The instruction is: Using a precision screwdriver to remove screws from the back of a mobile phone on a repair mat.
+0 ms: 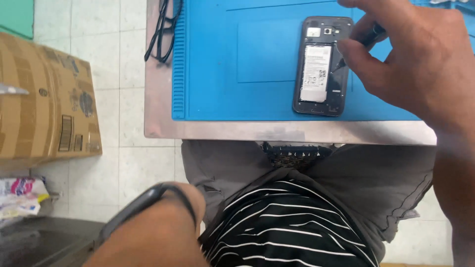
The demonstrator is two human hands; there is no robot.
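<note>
Head view looks straight down past a black-and-white striped shirt [292,227] and grey shorts [376,183] to a steel table [158,109] whose near edge runs across the middle of the frame. A blue work mat [222,99] covers the table top up to just short of that near edge, with a ribbed strip along its left side.

A phone with its back cover off [320,66] lies face down on the mat, near the mat's near edge and toward its right part, its long side running away from the person; the white-labelled battery [315,73] shows in its middle and the camera parts sit at its far end.

The right hand [415,59] comes in from the right edge of the table, fingers drawn together in a pinch around a thin dark tool [368,39]; the tool's tip meets the phone's right rim beside the battery.

The left hand is below the near edge, out over the floor: only the wrist with a dark band [148,202] shows at the bottom left, and whether its fingers are apart or together cannot be told.

A black cable [161,34] hangs over the table's far left corner. On the tiled floor [123,123] to the left stand a cardboard box [44,99] and a crumpled printed bag [20,195]
</note>
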